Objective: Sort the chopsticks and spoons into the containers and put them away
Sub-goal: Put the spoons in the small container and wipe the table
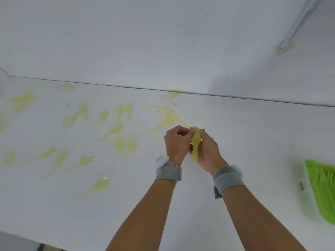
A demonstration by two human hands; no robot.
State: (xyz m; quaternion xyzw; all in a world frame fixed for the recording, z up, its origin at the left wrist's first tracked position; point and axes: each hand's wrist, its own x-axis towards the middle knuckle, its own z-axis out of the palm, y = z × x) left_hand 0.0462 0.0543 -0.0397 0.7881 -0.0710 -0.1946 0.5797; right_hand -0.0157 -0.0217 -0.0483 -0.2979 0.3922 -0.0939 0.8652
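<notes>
Both my forearms reach up from the bottom edge, a grey wrist strap [168, 173] on the left and another grey wrist strap [227, 176] on the right. My left hand [176, 144] and right hand [208, 149] meet over the white bench [244, 134], fingers curled on both. Right hand grips a stack of translucent yellow plastic spoons [196, 144], bowls up, handles pointing back toward me; left hand fingertips pinch at the top of the same stack. At the right edge, nearer to me than my hands, sits a clear plastic container [308, 192] holding bright green utensils [324, 189], blurred, exact type cannot tell; a small barcode label [302, 185] is on its left wall. Left of my hands more loose yellow spoons lie scattered flat on the bench: one closest to me [98, 184], a row beyond it [58, 158], a small cluster [125, 144] mid-left, more further back [76, 115]. Just beyond my hands another pair of yellow spoons [168, 118] lies crossed. Two more sit right by the back seam of the bench [172, 94], [64, 86]. Behind that a white wall [145, 42], with a pale pipe [299, 24] running down its top right corner.
</notes>
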